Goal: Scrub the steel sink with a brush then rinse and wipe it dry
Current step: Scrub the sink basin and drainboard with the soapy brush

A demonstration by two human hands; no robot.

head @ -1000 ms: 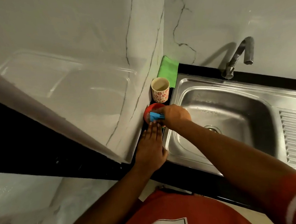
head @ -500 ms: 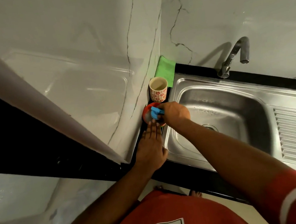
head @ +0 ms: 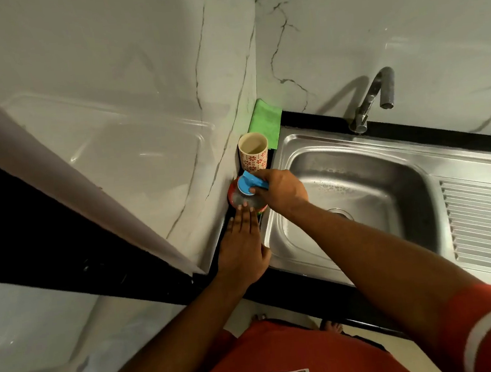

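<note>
The steel sink (head: 358, 174) has foam spots on its back wall and a drain at the bottom. My right hand (head: 282, 189) grips the blue handle of a scrub brush (head: 250, 185), whose steel-wool head sits over a red round container (head: 232, 191) on the black counter left of the sink. My left hand (head: 242, 243) lies flat on the counter with straight fingers, fingertips touching the container's near rim. A green cloth (head: 265, 123) leans in the wall corner behind.
A patterned cup (head: 253, 154) stands between the red container and the green cloth. The tap (head: 374, 96) is off behind the basin. A ribbed drainboard (head: 484, 221) lies to the right. Marble walls close the left and back.
My right hand has tilted the brush up so its blue handle and wire head show more over the red container. My left hand stays put.
</note>
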